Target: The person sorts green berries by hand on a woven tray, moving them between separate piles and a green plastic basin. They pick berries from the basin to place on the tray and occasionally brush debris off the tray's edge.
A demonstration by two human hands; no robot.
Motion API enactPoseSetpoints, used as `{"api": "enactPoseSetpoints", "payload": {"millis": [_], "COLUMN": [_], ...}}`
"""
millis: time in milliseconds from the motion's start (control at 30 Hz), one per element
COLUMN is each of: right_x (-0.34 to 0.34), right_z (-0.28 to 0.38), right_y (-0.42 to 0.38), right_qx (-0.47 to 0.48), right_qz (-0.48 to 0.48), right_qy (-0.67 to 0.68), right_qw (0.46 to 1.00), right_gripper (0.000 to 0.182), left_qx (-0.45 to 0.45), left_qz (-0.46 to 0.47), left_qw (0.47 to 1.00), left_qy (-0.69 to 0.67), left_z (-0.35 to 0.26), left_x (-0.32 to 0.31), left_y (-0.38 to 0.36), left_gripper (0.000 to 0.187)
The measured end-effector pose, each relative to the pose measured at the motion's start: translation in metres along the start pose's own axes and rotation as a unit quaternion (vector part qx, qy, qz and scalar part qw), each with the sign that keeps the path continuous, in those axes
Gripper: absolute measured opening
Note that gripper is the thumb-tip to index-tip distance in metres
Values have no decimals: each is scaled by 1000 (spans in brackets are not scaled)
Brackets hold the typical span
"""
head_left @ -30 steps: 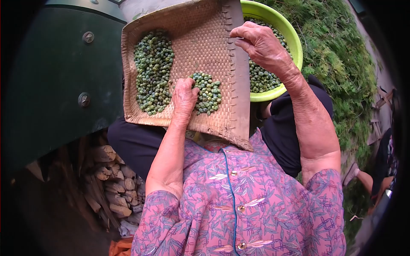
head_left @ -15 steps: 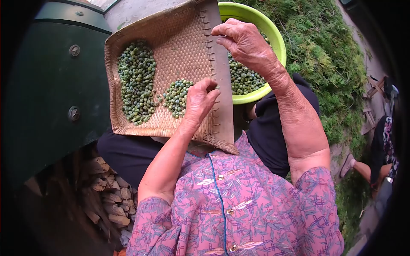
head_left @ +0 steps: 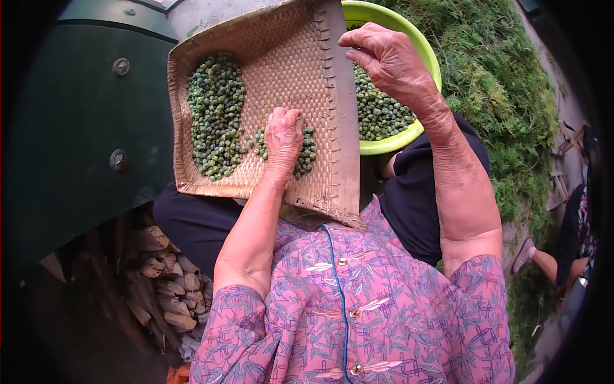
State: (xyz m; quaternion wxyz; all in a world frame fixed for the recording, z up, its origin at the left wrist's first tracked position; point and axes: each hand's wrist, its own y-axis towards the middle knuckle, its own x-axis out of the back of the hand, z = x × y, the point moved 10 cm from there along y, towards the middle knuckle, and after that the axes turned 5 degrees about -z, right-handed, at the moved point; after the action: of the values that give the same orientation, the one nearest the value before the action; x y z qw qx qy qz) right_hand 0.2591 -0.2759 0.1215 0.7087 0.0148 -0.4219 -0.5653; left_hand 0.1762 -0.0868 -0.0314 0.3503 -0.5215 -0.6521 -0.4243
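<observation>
A woven winnowing tray (head_left: 281, 61) lies across the lap. On it are a larger pile of small, round, green berry-like cones (head_left: 214, 121) at the left and a smaller pile (head_left: 307, 153) nearer the middle. My left hand (head_left: 283, 137) is over the smaller pile, fingers bent down; their tips are partly hidden. Raised by the tray's stiff right-hand strip (head_left: 348, 128), my right hand (head_left: 393, 61) has its fingers curled toward the thumb. What it holds, if anything, I cannot make out. Behind it stands a lime-green basin (head_left: 427, 45) holding many more cones (head_left: 380, 112).
Cut green conifer branches (head_left: 492, 96) cover the ground at right. A dark green studded panel (head_left: 70, 115) stands at left, above stacked split firewood (head_left: 176, 288). Another person's leg and shoe (head_left: 524, 253) show at the far right.
My left hand has moved left from the tray's right-hand strip onto the smaller pile. The right hand keeps nearly the same pose. The whole view has shifted slightly.
</observation>
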Motion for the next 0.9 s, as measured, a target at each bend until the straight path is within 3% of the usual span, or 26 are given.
{"api": "enactPoseSetpoints", "payload": {"millis": [100, 233, 300, 367, 433, 467, 633, 700, 767, 900], "right_x": [-2, -2, -1, -1, -2, -2, -1, -2, 1, -3], "right_z": [3, 2, 2, 3, 1, 2, 3, 4, 5, 0], "right_y": [1, 1, 0, -1, 1, 1, 2, 1, -1, -2], "right_qx": [6, 6, 10, 12, -1, -1, -1, 11, 27, 10], "right_qz": [7, 3, -2, -4, -7, -7, -2, -5, -10, -5], "right_qy": [-6, -10, -10, -8, -9, -9, -10, -14, -17, -3], "right_qw": [1000, 1000, 1000, 1000, 1000, 1000, 1000, 1000, 999, 1000], "right_gripper": [17, 17, 17, 17, 16, 16, 17, 16, 16, 16], "left_qx": [-32, -11, 9, 49, 71, -40, -45, -67, -60, 14], "left_qz": [-4, 17, -31, -25, 30, 9, 86, 160, 154, 120], "left_qw": [998, 997, 998, 996, 980, 988, 995, 983, 984, 978], "left_qy": [48, 69, -45, -69, -184, -148, -32, 63, 61, -170], "left_z": [0, 3, 6, 13, 13, -9, -19, -23, -26, -44], "left_x": [-6, -11, 4, 8, 0, 9, -7, -21, -22, -21], "left_y": [3, 7, 8, 8, 5, 2, -10, -15, -14, -14], "left_gripper": [13, 12, 12, 11, 11, 12, 17, 19, 20, 21]}}
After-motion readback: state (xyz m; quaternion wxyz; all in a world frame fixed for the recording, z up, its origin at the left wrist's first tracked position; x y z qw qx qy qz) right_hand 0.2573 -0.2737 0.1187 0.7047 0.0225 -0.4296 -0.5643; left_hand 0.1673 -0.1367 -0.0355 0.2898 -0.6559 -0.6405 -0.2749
